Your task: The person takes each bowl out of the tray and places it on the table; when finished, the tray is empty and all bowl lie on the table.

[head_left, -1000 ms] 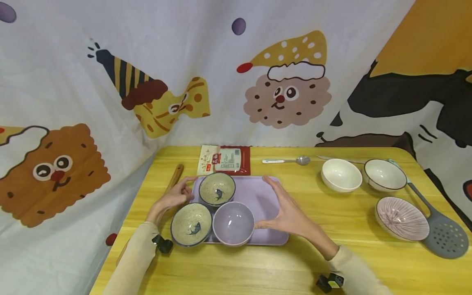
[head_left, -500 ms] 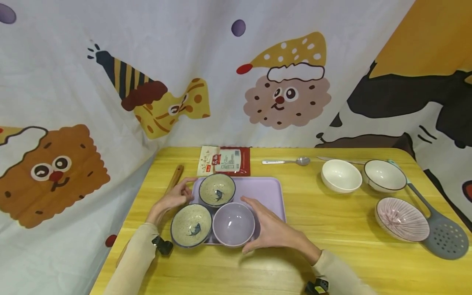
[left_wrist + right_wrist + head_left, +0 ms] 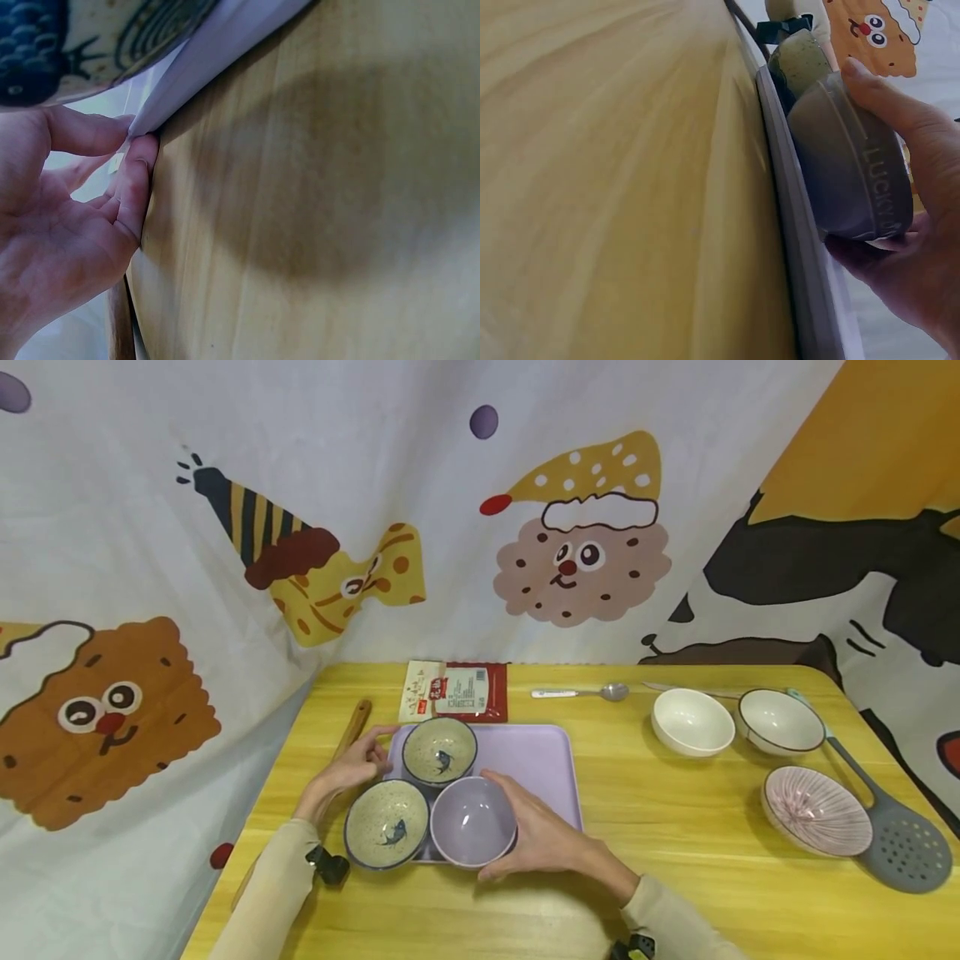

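Observation:
On the purple tray (image 3: 534, 753) stand two speckled bowls with blue fish, one at the back (image 3: 431, 745) and one at the front left (image 3: 375, 827), and a plain purple bowl (image 3: 471, 827) at the front. My right hand (image 3: 543, 842) grips that purple bowl from its right side, thumb near the rim; in the right wrist view its raised lettering shows above the tray's rim (image 3: 821, 292). At the tray's left end, my left hand (image 3: 348, 774) pinches the edge between thumb and fingers, as the left wrist view shows, right below a fish bowl (image 3: 82, 45).
A wooden handle (image 3: 355, 727) lies left of the tray. Behind are a red and cream packet (image 3: 457, 693) and a spoon (image 3: 585, 692). To the right stand a white bowl (image 3: 693, 722), a dark-rimmed bowl (image 3: 782, 722), a striped bowl (image 3: 816, 810) and a grey slotted turner (image 3: 907, 847).
My right hand has moved left from over the tray's right side and closed on the purple bowl. The left hand and the bowls have stayed about where they were.

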`<state>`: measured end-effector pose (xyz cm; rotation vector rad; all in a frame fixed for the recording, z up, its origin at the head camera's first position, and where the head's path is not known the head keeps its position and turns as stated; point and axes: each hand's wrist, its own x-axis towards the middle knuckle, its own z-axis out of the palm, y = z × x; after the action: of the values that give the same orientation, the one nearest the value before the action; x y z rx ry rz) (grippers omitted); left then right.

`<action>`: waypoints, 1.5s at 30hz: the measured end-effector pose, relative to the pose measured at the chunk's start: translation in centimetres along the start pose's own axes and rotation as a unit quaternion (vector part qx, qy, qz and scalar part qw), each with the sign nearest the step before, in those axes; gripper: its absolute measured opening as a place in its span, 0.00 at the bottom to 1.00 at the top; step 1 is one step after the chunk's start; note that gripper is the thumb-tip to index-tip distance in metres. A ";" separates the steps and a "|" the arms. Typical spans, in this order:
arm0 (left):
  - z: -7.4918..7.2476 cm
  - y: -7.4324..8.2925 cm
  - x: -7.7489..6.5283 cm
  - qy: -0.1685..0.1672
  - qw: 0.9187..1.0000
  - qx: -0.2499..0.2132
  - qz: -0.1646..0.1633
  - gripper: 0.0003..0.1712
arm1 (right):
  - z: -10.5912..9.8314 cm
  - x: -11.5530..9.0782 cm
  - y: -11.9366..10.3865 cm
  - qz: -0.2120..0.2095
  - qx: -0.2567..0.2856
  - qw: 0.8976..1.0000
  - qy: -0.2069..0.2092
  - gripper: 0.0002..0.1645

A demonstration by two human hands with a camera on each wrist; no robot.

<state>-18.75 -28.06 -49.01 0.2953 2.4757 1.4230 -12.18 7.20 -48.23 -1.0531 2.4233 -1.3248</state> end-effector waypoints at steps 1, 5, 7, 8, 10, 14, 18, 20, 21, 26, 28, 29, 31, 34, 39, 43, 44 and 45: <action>0.0 0.0 0.0 0.001 1.000 0.000 0.000 0.42 | 0.1 0.0 0.1 0.002 0.001 1.000 0.005 0.79; 0.0 0.0 -0.1 0.002 1.000 -0.005 0.007 0.41 | 0.3 0.0 0.4 -0.003 0.003 1.000 0.025 0.77; 0.0 0.1 -0.1 0.000 1.000 -0.007 0.011 0.41 | 0.4 0.0 0.5 -0.010 0.004 0.999 0.035 0.76; 0.0 0.1 -0.1 0.000 1.000 -0.006 0.011 0.41 | 0.4 0.0 0.6 -0.015 0.004 0.999 0.040 0.75; 0.0 0.1 -0.1 -0.001 1.000 -0.007 0.011 0.41 | 0.3 -0.2 0.7 -0.022 0.006 0.999 0.048 0.74; -0.1 0.0 -0.2 0.003 1.000 -0.007 0.017 0.40 | 0.3 -0.4 0.9 -0.031 0.004 0.998 0.060 0.73; 0.0 0.0 -0.2 0.010 0.999 -0.005 0.030 0.38 | -0.1 -0.9 1.1 -0.031 0.000 0.997 0.077 0.73; 0.0 0.0 -0.2 0.014 0.999 -0.003 0.028 0.38 | -0.4 -1.2 1.3 -0.025 0.002 0.996 0.090 0.74; 0.0 0.0 -0.2 0.015 1.000 -0.004 0.026 0.38 | -0.6 -1.3 1.4 -0.023 0.005 0.995 0.095 0.74; 0.1 0.1 -0.1 0.009 1.000 -0.013 0.016 0.40 | -1.5 -2.1 1.7 -0.002 0.009 0.992 0.124 0.73; 0.1 0.1 -0.1 0.008 1.000 -0.017 0.014 0.40 | -1.9 -2.5 1.8 0.003 0.003 0.991 0.136 0.73; 0.1 0.1 -0.1 0.008 1.000 -0.018 0.013 0.40 | -2.2 -2.8 1.9 0.005 0.001 0.990 0.141 0.73; 0.1 0.1 -0.1 0.009 1.000 -0.014 0.011 0.40 | -2.6 -3.3 1.9 0.011 -0.002 0.989 0.149 0.73; 0.3 0.0 0.0 0.015 1.000 -0.005 0.003 0.40 | -3.3 -4.1 2.2 0.021 -0.006 0.987 0.160 0.72; 0.3 -0.2 0.2 0.020 1.000 0.005 -0.001 0.39 | -4.3 -5.7 2.9 0.042 -0.020 0.981 0.190 0.72; 0.1 -0.1 0.2 0.012 1.000 -0.008 0.001 0.40 | -5.1 -6.9 3.2 0.050 -0.028 0.976 0.210 0.71; 0.1 -0.1 0.2 0.010 1.000 -0.009 0.001 0.40 | -5.3 -7.2 3.2 0.051 -0.030 0.975 0.216 0.71; 0.0 0.0 0.1 0.008 1.000 -0.010 0.000 0.41 | -5.5 -7.6 3.3 0.051 -0.035 0.973 0.221 0.71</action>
<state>-18.85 -28.01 -49.04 0.2818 2.4729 1.4557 -10.86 17.01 -48.93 -0.6893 2.8109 -1.5893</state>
